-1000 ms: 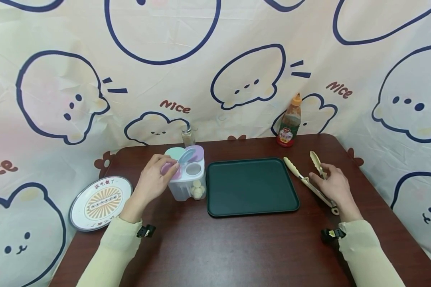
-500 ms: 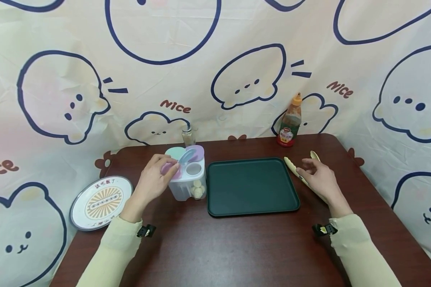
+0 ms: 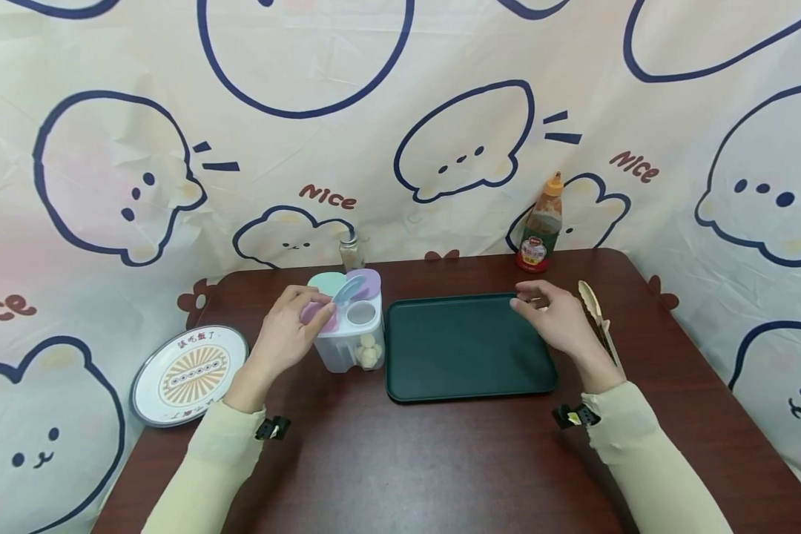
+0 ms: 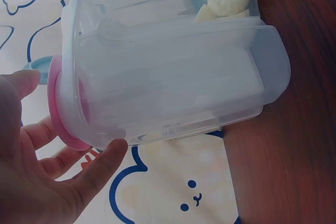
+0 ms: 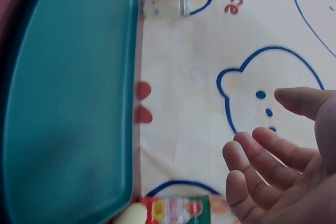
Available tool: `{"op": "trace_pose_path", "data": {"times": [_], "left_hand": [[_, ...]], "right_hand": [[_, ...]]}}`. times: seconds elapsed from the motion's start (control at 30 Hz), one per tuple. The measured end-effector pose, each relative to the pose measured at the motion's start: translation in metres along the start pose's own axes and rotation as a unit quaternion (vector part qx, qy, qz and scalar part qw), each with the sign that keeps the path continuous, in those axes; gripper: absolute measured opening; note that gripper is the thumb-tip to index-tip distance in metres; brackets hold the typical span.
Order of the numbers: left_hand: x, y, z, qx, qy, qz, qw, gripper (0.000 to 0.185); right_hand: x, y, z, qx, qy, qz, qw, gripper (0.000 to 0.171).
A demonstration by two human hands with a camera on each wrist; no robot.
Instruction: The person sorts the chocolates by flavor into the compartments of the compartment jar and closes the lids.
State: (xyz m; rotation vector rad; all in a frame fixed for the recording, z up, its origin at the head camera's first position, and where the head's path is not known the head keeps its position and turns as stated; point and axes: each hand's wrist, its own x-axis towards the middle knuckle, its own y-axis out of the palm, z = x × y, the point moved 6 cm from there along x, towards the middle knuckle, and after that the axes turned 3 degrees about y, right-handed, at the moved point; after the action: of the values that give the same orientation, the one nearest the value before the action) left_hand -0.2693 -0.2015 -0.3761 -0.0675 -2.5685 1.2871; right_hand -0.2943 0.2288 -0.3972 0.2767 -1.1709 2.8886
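Observation:
A clear plastic container with pastel flip lids stands left of a dark green tray. White lumps lie in its front compartment. My left hand holds the container's left side, fingers on the pink lid. In the left wrist view the container fills the frame, with my left hand cupped beside it. My right hand hovers over the tray's far right corner, fingers relaxed and holding nothing. Cream tongs lie on the table just right of it. The right wrist view shows that hand beside the tray.
A sauce bottle stands at the back right and a small glass shaker behind the container. A patterned round plate overhangs the table's left edge. A cartoon-print cloth hangs behind the brown table.
My right hand has let go of the tongs and moved left, over the tray's right edge. The left hand and container have stayed put.

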Motion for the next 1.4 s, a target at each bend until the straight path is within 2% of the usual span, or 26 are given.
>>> {"op": "trace_pose_path", "data": {"times": [0.43, 0.8, 0.93, 1.23, 1.4], "left_hand": [[0.000, 0.000, 0.000, 0.000, -0.003, 0.002, 1.0000, 0.050], [0.000, 0.000, 0.000, 0.001, -0.003, 0.001, 1.0000, 0.049], [-0.001, 0.000, 0.000, 0.002, -0.003, 0.002, 1.0000, 0.048], [-0.001, -0.001, -0.001, 0.002, -0.006, 0.003, 1.0000, 0.049], [-0.001, 0.000, 0.000, 0.000, -0.008, 0.004, 1.0000, 0.049]], "right_hand": [[0.006, 0.025, 0.042, 0.032, -0.028, 0.043, 0.998, 0.041], [0.010, 0.037, 0.068, 0.039, -0.050, 0.056, 0.996, 0.042], [0.013, 0.043, 0.076, 0.056, -0.064, 0.056, 0.995, 0.039], [0.019, 0.061, 0.098, 0.077, -0.094, 0.067, 0.990, 0.033], [0.023, 0.073, 0.109, 0.090, -0.094, 0.081, 0.988, 0.032]]}}
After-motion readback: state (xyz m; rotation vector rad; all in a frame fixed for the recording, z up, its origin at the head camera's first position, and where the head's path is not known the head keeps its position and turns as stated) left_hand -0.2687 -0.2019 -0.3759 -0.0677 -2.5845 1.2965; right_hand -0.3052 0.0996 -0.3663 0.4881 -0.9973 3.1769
